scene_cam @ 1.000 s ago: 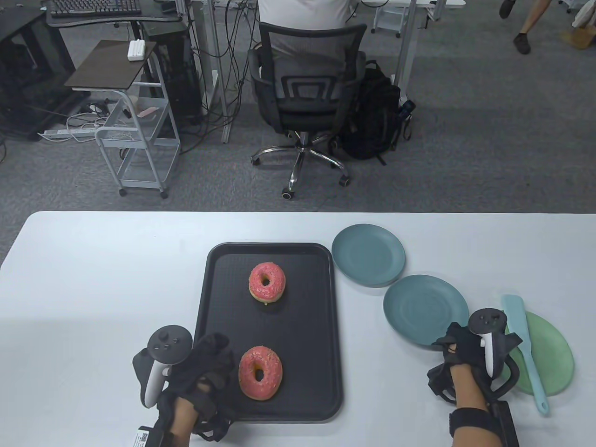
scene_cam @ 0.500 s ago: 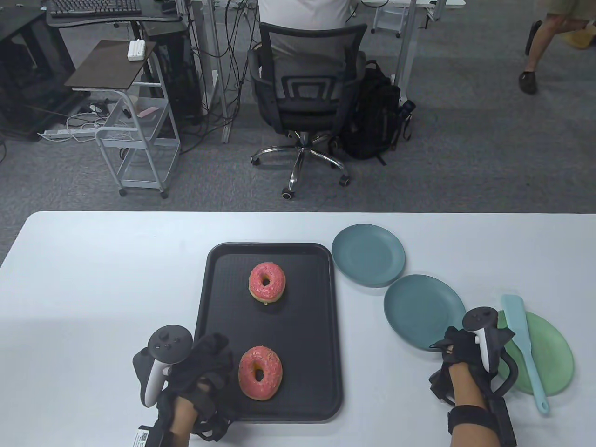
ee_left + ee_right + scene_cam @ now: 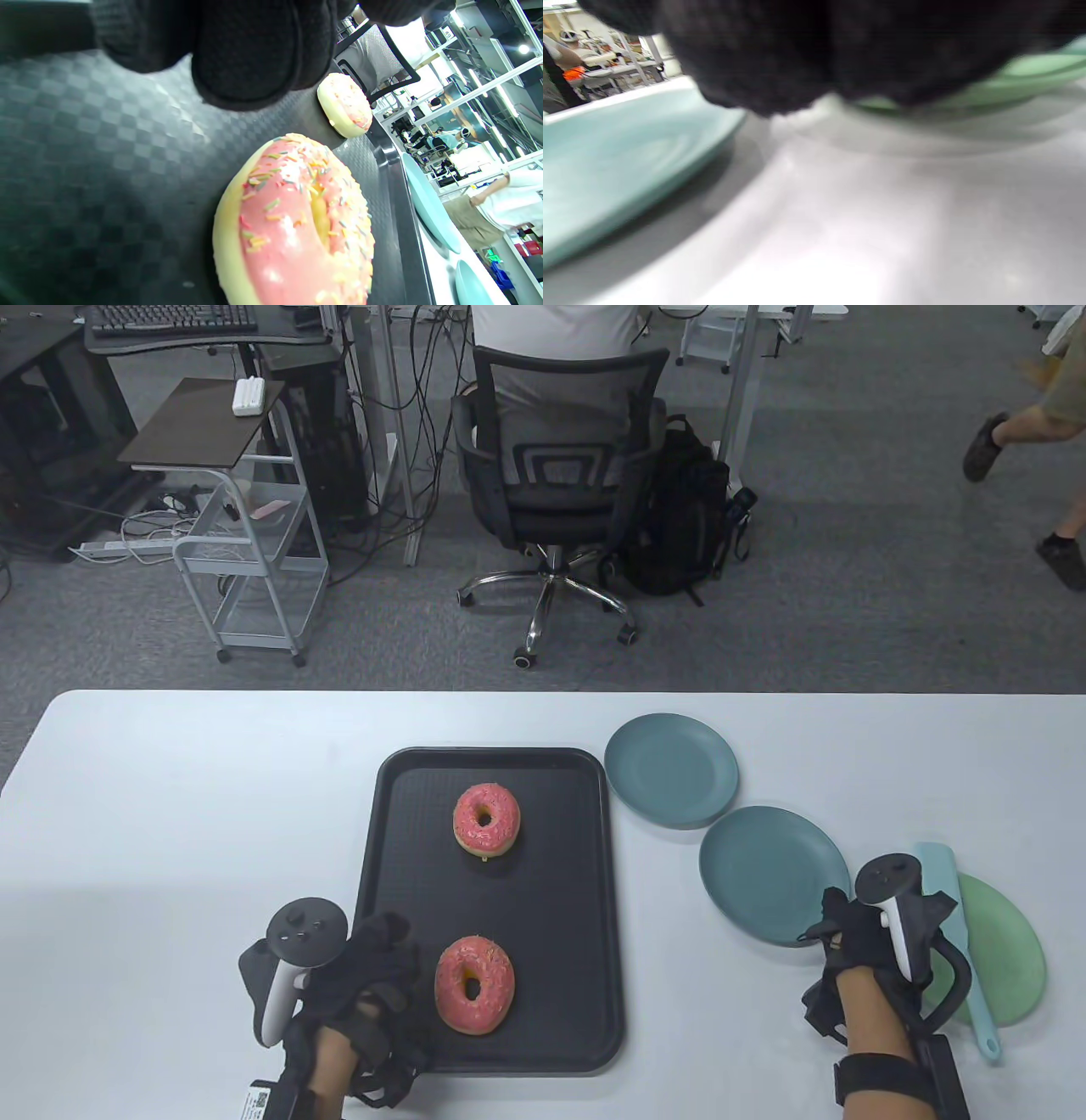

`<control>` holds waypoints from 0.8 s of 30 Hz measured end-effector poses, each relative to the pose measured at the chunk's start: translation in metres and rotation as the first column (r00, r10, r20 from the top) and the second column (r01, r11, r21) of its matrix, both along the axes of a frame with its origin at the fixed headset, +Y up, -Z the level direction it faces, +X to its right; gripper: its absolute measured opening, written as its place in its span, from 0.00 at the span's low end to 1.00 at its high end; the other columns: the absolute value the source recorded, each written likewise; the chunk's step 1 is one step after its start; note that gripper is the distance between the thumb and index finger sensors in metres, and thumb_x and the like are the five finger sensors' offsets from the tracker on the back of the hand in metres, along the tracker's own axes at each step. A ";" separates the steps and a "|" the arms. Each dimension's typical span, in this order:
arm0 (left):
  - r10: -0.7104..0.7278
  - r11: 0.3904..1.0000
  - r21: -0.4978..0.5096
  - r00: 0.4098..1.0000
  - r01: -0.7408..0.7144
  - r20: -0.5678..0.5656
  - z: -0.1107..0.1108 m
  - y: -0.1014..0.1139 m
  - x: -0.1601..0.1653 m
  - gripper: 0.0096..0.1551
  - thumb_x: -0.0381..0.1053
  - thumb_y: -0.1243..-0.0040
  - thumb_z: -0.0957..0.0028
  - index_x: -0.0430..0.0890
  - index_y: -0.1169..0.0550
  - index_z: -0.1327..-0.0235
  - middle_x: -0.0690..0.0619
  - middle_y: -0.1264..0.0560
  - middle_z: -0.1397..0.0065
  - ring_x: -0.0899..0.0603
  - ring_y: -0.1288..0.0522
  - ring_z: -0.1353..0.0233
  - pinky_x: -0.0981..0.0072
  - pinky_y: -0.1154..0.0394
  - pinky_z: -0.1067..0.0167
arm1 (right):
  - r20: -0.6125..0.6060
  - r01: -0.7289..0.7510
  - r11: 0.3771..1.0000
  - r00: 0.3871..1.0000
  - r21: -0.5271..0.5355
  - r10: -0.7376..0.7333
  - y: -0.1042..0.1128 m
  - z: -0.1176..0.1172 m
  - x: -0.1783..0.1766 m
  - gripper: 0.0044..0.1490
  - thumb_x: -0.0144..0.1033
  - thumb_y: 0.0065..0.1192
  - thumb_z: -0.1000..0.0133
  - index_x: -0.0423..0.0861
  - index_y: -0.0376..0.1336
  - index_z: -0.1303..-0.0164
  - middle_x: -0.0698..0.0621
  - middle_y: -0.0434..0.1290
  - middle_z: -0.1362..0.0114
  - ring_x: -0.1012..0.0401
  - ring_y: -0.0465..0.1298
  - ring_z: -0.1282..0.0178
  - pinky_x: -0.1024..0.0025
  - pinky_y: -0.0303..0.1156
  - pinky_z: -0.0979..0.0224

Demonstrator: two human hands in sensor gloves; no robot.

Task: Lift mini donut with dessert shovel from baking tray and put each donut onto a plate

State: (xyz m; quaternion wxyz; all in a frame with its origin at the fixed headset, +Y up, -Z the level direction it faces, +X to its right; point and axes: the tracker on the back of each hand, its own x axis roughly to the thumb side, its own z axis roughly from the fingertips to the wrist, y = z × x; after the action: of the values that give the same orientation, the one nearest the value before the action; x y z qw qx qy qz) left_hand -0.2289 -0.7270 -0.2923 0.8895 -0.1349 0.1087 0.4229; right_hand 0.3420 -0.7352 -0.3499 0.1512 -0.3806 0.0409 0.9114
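Two pink sprinkled donuts lie on the black baking tray (image 3: 399,831): the far donut (image 3: 486,819) and the near donut (image 3: 474,984). My left hand (image 3: 386,954) rests on the tray's front left edge, just left of the near donut (image 3: 297,224); its fingers (image 3: 246,55) hold nothing. The light blue dessert shovel (image 3: 976,993) lies across the green plate (image 3: 1014,959). My right hand (image 3: 840,925) hovers between the nearer teal plate (image 3: 764,869) and the green plate, right beside the shovel and loosely curled, holding nothing. Its tracker hides part of the shovel's blade.
A second teal plate (image 3: 670,768) sits by the tray's far right corner. An office chair (image 3: 560,475) with a seated person stands beyond the table's far edge. Another person's legs (image 3: 1044,432) pass at the far right.
My right hand has shifted right, towards the shovel, and its tracker now overlaps the blade. The left hand and both donuts stay where they were.
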 end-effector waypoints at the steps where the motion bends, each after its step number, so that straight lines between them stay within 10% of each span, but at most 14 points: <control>1: 0.002 1.000 0.003 1.000 -0.002 -0.006 0.000 0.000 -0.001 0.32 0.56 0.42 0.54 0.51 0.37 0.38 0.54 0.21 0.45 0.47 0.14 0.56 0.56 0.18 0.54 | -0.004 0.025 0.999 1.000 0.034 -0.024 0.004 0.002 0.000 0.36 0.63 0.55 0.49 0.40 0.76 0.67 0.47 0.84 0.76 0.52 0.81 0.81 0.53 0.80 0.63; 12: -0.049 0.999 0.000 0.996 0.050 -0.074 0.000 -0.002 -0.014 0.35 0.57 0.42 0.54 0.55 0.40 0.34 0.50 0.32 0.32 0.41 0.22 0.39 0.50 0.25 0.41 | 0.029 -0.115 0.971 0.993 0.211 0.112 0.029 0.030 0.029 0.35 0.58 0.60 0.47 0.41 0.71 0.46 0.40 0.82 0.53 0.43 0.80 0.57 0.41 0.73 0.41; 17: -0.164 0.986 -0.010 0.978 0.164 -0.131 0.000 -0.002 -0.022 0.36 0.58 0.42 0.55 0.55 0.40 0.33 0.47 0.41 0.26 0.36 0.33 0.28 0.44 0.34 0.32 | 0.056 -0.200 0.971 0.979 0.129 0.194 0.029 0.036 0.047 0.41 0.56 0.63 0.47 0.48 0.58 0.26 0.39 0.64 0.21 0.38 0.63 0.25 0.35 0.55 0.22; 24: -0.260 0.966 -0.053 0.950 0.254 -0.171 -0.002 -0.008 -0.030 0.40 0.59 0.42 0.54 0.55 0.43 0.31 0.46 0.50 0.22 0.32 0.47 0.20 0.38 0.46 0.26 | 0.087 -0.146 0.989 0.986 0.005 0.145 0.005 0.038 0.072 0.49 0.57 0.64 0.48 0.50 0.50 0.20 0.39 0.47 0.12 0.38 0.45 0.13 0.34 0.42 0.16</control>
State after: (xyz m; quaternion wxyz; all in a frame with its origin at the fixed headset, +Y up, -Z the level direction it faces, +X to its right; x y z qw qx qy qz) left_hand -0.2584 -0.7349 -0.2945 0.9216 -0.0950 0.2102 0.3121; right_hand 0.4142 -0.7299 -0.3123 0.0880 -0.4206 0.0011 0.9030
